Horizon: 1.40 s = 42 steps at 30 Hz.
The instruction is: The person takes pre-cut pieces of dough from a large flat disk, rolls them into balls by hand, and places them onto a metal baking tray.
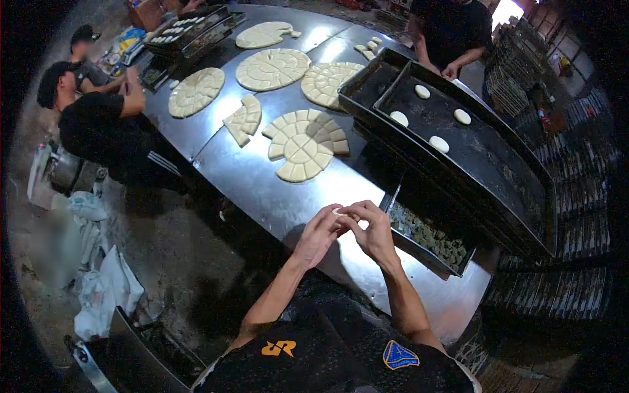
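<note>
Left hand (319, 234) and right hand (373, 230) together above the metal table (262, 190), fingertips pinching a small dough piece (339, 212), probably folded, cut dough round (304, 144) at 11 o'clock, filling tray (429, 237) at 3 o'clock.

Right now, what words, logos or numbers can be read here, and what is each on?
"JR" or similar, orange logo on the shirt: stylised, reading uncertain.
Blue badge on the shirt: too small to read.
Packets at far left: blurred.
No text on the dough piece between left hand and right hand, or on the trays.
</note>
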Each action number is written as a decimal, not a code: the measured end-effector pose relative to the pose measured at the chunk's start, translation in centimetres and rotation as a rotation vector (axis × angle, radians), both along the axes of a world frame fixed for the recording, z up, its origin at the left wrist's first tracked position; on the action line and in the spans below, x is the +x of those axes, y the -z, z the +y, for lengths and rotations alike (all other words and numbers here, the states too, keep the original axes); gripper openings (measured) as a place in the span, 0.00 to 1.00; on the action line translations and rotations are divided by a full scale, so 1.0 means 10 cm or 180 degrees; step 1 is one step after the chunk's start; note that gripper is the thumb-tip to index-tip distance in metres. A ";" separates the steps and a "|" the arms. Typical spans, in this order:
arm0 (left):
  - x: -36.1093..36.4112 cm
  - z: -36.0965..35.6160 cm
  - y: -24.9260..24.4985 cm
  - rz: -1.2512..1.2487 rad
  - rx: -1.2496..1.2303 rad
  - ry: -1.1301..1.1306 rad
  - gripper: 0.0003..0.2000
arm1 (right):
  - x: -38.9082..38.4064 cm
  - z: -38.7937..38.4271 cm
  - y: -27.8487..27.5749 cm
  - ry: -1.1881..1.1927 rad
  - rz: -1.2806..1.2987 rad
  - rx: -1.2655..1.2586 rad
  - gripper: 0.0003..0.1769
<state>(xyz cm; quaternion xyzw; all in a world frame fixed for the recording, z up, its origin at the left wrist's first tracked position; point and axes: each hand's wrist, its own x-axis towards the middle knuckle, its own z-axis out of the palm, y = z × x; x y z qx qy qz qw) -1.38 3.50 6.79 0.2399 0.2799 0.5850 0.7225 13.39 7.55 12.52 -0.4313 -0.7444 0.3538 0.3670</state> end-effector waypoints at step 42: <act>-1.35 1.22 0.69 0.4734 0.0914 -0.0923 0.20 | -0.19 0.42 1.43 0.0218 -0.2106 -0.0256 0.20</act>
